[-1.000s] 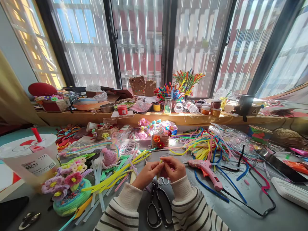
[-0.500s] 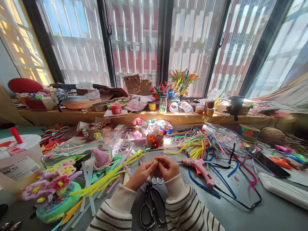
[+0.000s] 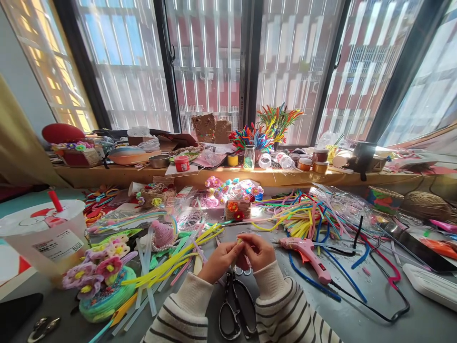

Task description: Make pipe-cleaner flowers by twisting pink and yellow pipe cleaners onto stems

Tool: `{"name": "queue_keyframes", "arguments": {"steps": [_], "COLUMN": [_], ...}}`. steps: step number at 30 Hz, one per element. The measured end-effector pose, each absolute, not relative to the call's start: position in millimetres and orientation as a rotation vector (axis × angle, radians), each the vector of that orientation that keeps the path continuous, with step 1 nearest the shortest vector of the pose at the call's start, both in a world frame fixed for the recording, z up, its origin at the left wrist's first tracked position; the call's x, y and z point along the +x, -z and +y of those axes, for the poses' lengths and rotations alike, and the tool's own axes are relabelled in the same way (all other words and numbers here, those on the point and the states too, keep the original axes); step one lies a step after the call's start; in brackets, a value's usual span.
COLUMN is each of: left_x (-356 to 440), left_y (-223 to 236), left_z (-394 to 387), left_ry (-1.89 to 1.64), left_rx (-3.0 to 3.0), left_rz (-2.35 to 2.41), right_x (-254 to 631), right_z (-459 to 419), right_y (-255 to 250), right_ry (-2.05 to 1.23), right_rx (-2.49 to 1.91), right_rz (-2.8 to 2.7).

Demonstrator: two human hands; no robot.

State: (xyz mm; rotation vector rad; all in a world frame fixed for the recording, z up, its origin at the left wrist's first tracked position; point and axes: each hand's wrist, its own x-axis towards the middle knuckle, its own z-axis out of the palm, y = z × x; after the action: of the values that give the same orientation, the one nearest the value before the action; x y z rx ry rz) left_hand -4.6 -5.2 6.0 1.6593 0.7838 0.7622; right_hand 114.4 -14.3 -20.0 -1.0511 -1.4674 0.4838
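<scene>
My left hand (image 3: 222,261) and my right hand (image 3: 260,250) meet over the middle of the table, both closed with thumbs and fingertips pinched together. Between the fingertips a small yellowish piece (image 3: 240,241) barely shows; its kind is mostly hidden by the fingers. Black-handled scissors (image 3: 230,312) lie just below the hands, their blades under them. To the right of my right hand rests a pink hot glue gun (image 3: 310,257) with its nozzle toward the hand. A bundle of yellow pipe cleaners (image 3: 178,259) lies left of my left hand.
A lidded drink cup (image 3: 67,257) stands at the left beside a green crocheted piece with flowers (image 3: 107,290). Clear glue sticks (image 3: 144,267) lie nearby. A heap of coloured pipe cleaners (image 3: 300,219) and a small flower basket (image 3: 237,209) sit behind the hands. The glue gun's cord (image 3: 371,309) loops right.
The whole view has shifted slightly, so things appear farther right. Both hands stay pinched together in the same spot over the scissors.
</scene>
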Motion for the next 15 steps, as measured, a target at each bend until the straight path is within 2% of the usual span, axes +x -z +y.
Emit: {"name": "queue_keyframes", "arguments": {"steps": [8,15], "left_x": [-10.2,-47.6], "left_y": [-4.7,-14.3], "left_z": [-7.3,-12.0], "left_ry": [-0.863,-1.109], "left_rx": [1.889,2.035], "left_rz": [0.852,1.287], "right_x": [113.6,107.7], "right_z": [-12.4,-7.8], "right_y": [21.0,23.1], "right_ry": [-0.501,-0.605], "right_rx": [-1.044,-1.069], "right_rz": [-1.46,-1.393]}}
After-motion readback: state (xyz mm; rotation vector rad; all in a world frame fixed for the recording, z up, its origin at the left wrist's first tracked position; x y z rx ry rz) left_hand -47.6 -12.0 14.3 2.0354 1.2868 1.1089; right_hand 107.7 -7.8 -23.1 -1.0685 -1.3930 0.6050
